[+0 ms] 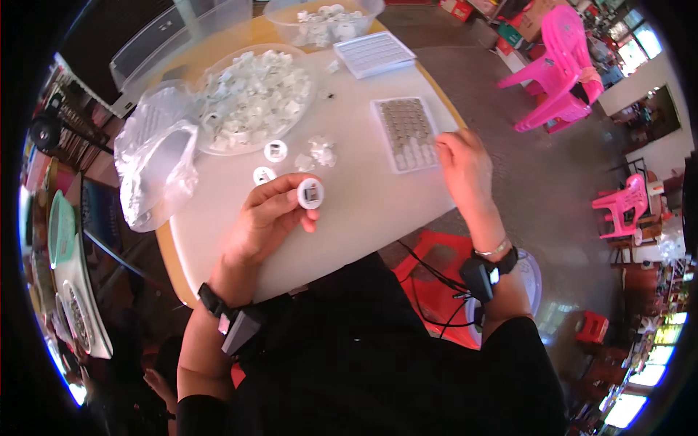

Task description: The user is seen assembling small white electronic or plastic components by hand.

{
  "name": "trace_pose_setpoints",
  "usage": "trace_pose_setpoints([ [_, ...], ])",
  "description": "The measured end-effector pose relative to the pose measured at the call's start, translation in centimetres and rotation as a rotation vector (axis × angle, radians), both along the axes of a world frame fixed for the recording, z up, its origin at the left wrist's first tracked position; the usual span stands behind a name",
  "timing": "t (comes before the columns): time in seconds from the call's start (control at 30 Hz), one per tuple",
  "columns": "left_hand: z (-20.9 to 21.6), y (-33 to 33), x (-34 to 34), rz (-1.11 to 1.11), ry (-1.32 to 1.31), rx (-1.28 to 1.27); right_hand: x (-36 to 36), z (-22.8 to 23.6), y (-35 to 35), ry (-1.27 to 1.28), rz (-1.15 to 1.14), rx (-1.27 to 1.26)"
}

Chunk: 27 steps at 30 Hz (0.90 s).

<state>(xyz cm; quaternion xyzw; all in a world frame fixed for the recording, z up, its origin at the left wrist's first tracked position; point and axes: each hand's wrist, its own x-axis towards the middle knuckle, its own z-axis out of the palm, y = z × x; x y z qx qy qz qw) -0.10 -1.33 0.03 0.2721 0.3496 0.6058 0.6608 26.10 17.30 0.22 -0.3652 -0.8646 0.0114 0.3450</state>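
Note:
Between the thumb and fingers of my left hand (265, 218) is a white round plastic piece (311, 194) with a dark and metallic rectangular part in its middle. My right hand (463, 168) is at the right edge of a tray of small round parts (406, 131), its fingers curled together; whatever they hold, if anything, is hidden. Beyond my left hand lie a similar white round piece (275, 151) and another white round piece (263, 175), partly covered by the hand. A small heap of white pieces (322, 151) sits between them and the tray.
A wide clear bowl (309, 109) heaped with white pieces stands at the far left, beside a crumpled plastic bag (156, 156). Farther back are another clear tub (280, 16) and a white compartment tray (374, 54). A red stool (436, 269) stands by my right side.

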Motion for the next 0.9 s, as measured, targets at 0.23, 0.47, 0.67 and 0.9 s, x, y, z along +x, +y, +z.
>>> trace_pose_setpoints([
  [0.23, 0.1, 0.3, 0.5, -0.021, -0.053, 0.003, -2.8, 2.2, -4.1, 0.276, 0.012, -0.296],
  [0.47, -0.2, 0.2, 0.2, -0.047, -0.031, 0.036, -8.9, 2.7, -9.9, 0.422, 0.468, -0.487],
  [0.67, 0.1, 0.2, 0.5, -0.052, 0.007, 0.043, -9.3, 2.1, -10.5, 0.48, 0.489, -0.603],
  [0.9, -0.3, 0.2, 0.4, -0.084, 0.123, 0.01, -8.8, 2.3, -9.7, 0.47, 0.545, -0.821],
])
